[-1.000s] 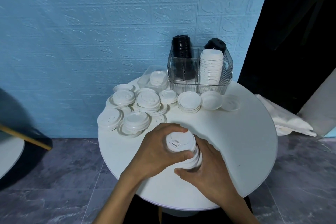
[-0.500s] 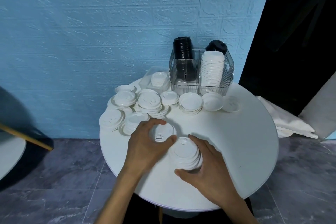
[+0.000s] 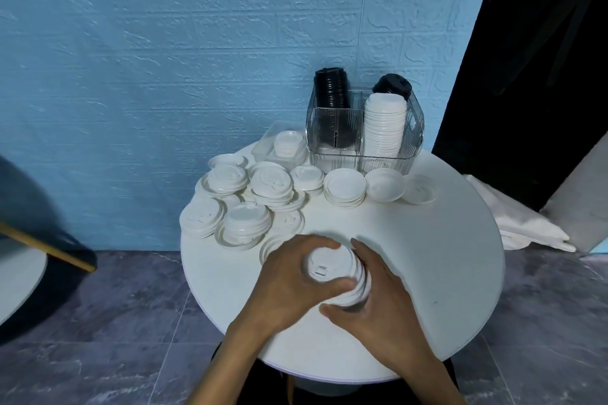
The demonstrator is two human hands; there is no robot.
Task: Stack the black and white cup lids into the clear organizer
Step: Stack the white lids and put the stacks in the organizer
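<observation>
A short stack of white lids (image 3: 335, 270) sits near the front of the round white table (image 3: 427, 266). My left hand (image 3: 289, 286) curls round the top lid from the left, and my right hand (image 3: 378, 302) grips the stack from the right. The clear organizer (image 3: 411, 128) stands at the back by the wall. It holds a tall white lid stack (image 3: 384, 123) and two black lid stacks (image 3: 330, 89). Several low piles of white lids (image 3: 250, 197) lie loose on the table's left and middle.
A clear shallow tray (image 3: 266, 145) with a few white lids sits left of the organizer. A blue textured wall stands right behind the table. A white cloth (image 3: 523, 223) lies on the floor to the right. Another table's edge (image 3: 19, 273) shows at the far left.
My left hand, which had reached left to a lid on the table, has come back with that lid onto the stack. My right hand has stayed round the stack.
</observation>
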